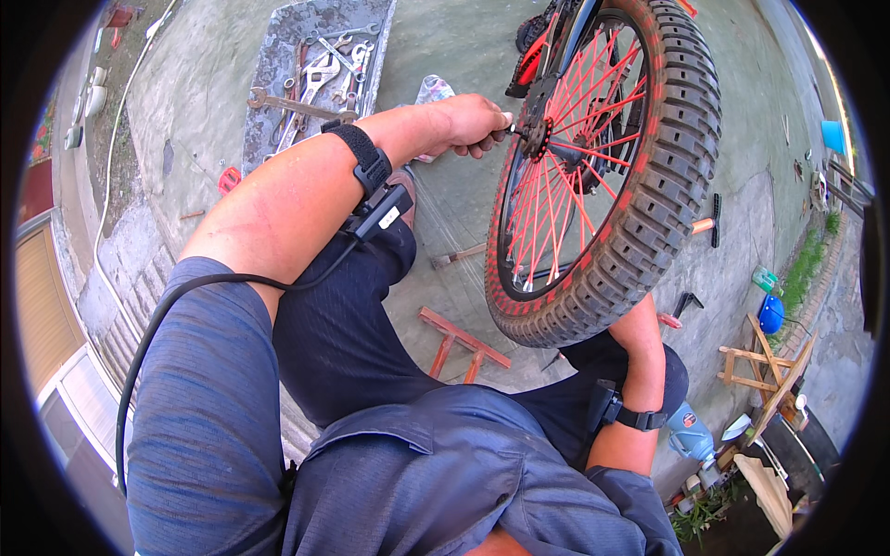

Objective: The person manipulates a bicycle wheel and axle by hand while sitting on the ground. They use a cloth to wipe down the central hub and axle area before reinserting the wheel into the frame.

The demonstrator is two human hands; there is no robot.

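- Left hand (473,127) is gripping a dark rod (516,132); the wheel (570,156) is hiding the right hand: cannot tell its state.
- Wheel is probably feeling heavy, stiff; knobbly tyre (669,185) is offering hold.

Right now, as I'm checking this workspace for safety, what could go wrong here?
The fingers of the left hand are close to the red spokes and might get pinched if the wheel turns. The black cable along the left arm could snag. The red bar with legs near the knees might trip someone.

left arm (278,199) outstretched, left fingers (476,148) curled; right forearm (638,341) forward, right hand hidden
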